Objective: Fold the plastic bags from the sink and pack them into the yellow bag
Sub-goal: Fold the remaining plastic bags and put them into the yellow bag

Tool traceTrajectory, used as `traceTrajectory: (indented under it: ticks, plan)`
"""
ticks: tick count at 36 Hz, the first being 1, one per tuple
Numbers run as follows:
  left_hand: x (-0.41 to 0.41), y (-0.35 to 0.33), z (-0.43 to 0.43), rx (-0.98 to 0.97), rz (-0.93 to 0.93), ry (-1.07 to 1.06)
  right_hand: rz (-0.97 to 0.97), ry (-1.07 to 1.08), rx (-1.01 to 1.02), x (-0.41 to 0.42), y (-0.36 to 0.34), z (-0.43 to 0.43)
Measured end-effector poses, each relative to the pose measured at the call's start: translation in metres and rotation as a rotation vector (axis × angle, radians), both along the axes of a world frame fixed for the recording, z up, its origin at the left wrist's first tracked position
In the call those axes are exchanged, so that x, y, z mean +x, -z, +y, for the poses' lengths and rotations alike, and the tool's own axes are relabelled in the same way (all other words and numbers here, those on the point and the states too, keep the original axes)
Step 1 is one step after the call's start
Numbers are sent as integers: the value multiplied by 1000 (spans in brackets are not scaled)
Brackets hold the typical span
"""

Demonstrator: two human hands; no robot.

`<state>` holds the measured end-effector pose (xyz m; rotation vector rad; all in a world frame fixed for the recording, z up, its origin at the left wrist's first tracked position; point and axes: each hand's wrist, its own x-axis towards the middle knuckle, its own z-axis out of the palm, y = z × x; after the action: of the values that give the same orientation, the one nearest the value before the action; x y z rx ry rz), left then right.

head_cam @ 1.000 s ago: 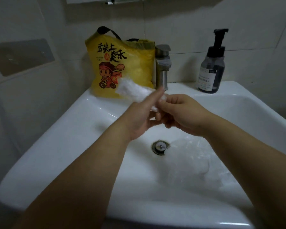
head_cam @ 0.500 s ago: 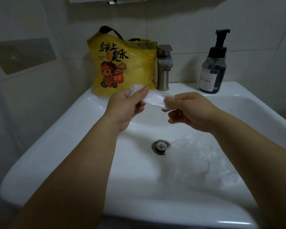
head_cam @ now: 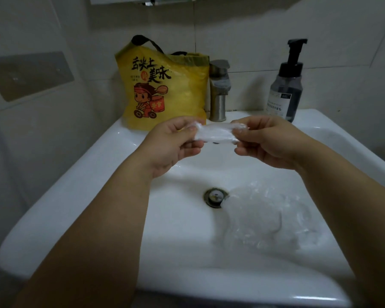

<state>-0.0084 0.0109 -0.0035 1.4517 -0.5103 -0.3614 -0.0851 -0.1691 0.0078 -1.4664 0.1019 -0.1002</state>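
The left hand (head_cam: 176,141) and right hand (head_cam: 269,143) are each pinching an end of the folded plastic bag (head_cam: 216,134), holding its long axis left-to-right above the sink (head_cam: 111,147), while the yellow bag (head_cam: 165,90) is standing just beyond, nearer the left hand.

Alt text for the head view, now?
The left hand and right hand hold a folded clear bag between them over a white sink. More clear bags lie by the drain; the yellow bag stands beside the faucet.

Left hand (head_cam: 171,144), right hand (head_cam: 273,143): pinch grips
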Motion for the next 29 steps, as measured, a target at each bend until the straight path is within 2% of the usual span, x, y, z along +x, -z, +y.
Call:
traceTrajectory:
  ticks: [9,16,22,29]
  plan:
    - [-3,-6,4,-66,153,82,-27,-41,96,-5,-3,-4]
    - [-2,-7,3,-92,173,60,-75,-22,49,-2,-2,-1]
    - [-1,-11,5,-158,206,28,-102,-89,-11,-5,-5,1]
    - [-1,-2,0,23,-14,-55,-64,44,-160,0,0,1]
